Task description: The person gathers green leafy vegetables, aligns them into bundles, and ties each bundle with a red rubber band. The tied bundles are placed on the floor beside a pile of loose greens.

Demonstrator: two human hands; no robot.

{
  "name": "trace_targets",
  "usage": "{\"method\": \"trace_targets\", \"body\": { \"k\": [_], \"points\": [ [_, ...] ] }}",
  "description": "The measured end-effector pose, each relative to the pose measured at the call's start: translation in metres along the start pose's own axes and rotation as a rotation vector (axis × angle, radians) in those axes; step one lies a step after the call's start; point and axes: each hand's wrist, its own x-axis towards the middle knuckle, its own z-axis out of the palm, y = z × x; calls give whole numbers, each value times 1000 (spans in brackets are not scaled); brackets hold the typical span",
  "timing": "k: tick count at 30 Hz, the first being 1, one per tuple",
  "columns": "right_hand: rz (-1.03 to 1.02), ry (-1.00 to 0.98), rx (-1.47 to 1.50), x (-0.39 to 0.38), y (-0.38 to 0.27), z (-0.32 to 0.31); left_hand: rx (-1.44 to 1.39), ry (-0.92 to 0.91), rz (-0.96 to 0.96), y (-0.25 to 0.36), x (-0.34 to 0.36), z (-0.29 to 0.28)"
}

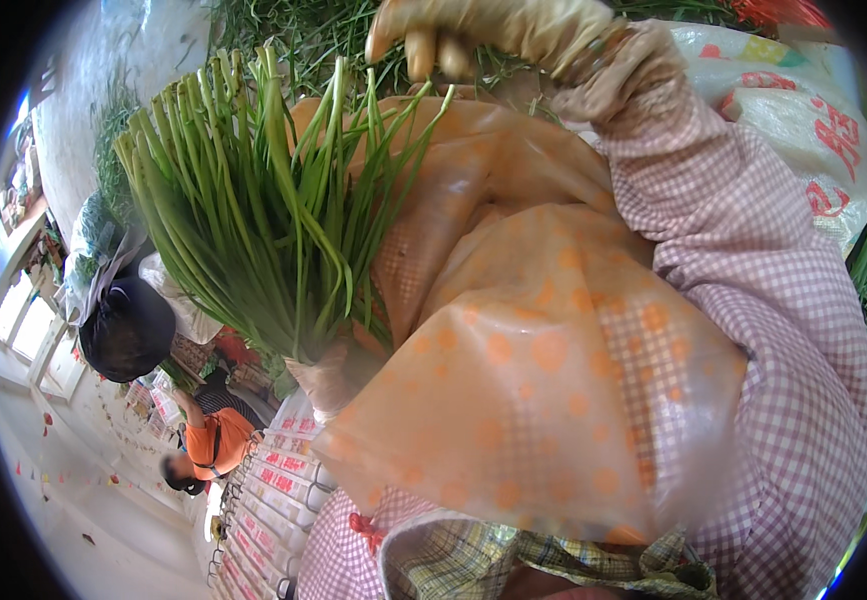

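Note:
A large bunch of long green stalks (283, 200), like chives or scallions, stands with its cut ends fanned out upward at the left of my lap. At its narrow lower end, my left hand (325, 382), pale and partly hidden by the stalks and plastic, appears wrapped around it. My right hand (423, 45), in a soiled pale glove, hangs at the top edge, fingers bent down and apart. I see nothing in them. It is above loose greens, apart from the bunch. A translucent apron with orange spots (553, 350) covers my lap and hides what is under it.
Loose green leaves (298, 30) lie beyond my lap. A white plastic sack with red print (803, 130) is at the upper right. A dark rounded thing (128, 330) and a person in orange (218, 445) are at the left, near a metal-framed rack (268, 490).

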Motion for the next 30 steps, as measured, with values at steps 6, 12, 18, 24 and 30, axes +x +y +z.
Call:
{"method": "trace_targets", "body": {
  "k": [6,12,18,24,30],
  "points": [
    [229,-137,-585,14,-4,83,-6,10,-7,3,-7,-3],
    [-155,80,-929,12,10,98,-26,36,-18,6,-13,-5],
    [-434,154,-921,15,28,88,-54,49,-21,10,-13,-2],
    [-232,68,-597,15,33,74,-100,64,-15,7,-11,6],
    [-726,511,-1106,28,61,75,-175,82,-41,10,-15,12]
  ]
}}
